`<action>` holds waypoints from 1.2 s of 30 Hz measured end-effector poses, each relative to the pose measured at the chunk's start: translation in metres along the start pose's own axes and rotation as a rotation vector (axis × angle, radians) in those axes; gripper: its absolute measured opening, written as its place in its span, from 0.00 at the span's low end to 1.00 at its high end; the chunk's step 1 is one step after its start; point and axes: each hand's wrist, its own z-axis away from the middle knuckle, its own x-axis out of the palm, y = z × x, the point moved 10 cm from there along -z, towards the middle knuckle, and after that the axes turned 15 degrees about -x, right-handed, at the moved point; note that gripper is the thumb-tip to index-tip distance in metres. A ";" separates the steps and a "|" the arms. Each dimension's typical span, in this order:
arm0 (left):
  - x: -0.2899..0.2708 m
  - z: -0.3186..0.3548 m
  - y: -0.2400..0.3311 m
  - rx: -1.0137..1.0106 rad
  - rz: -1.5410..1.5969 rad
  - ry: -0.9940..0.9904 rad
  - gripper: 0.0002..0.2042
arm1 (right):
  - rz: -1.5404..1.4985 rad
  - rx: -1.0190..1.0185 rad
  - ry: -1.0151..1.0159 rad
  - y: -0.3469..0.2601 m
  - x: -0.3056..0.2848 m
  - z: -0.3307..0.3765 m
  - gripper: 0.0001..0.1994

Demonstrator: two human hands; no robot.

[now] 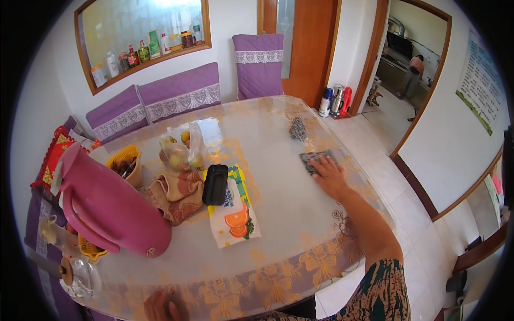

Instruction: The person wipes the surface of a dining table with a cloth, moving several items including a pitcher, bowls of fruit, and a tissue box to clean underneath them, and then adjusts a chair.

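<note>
My right hand (330,175) presses on a dark grey rag (309,158) near the table's right edge, holding it against the tabletop with the fingers laid over it. Just beyond lies a crumpled grey cloth (297,129), apart from the hand. At the near edge, my left hand (159,307) rests with curled fingers, partly cut off by the lower border; nothing shows in it. A pack of wipes (233,220) lies mid-table, with a black tray-like object (215,185) on top. Next to it is a bunched brown patterned towel (180,196).
A big pink thermos jug (110,200) stands at the left, by a yellow basket (138,170) and a glass pot (81,275). A plastic bag of fruit (183,148) sits behind the towel. Purple-covered chairs (179,93) line the far side. Another person (415,69) stands beyond the doorway.
</note>
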 end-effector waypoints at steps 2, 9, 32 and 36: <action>0.009 0.003 -0.018 0.044 -0.044 -0.018 0.12 | -0.011 -0.094 0.033 -0.035 0.004 0.013 0.29; -0.006 0.006 -0.014 0.022 0.038 0.064 0.11 | -0.052 -0.395 0.071 -0.185 -0.008 0.112 0.27; -0.008 0.004 -0.012 0.196 -0.043 0.222 0.11 | 0.051 0.364 0.167 0.013 -0.027 0.076 0.35; -0.013 0.002 -0.011 0.212 -0.011 0.180 0.08 | 0.038 0.159 0.100 -0.057 -0.005 -0.010 0.35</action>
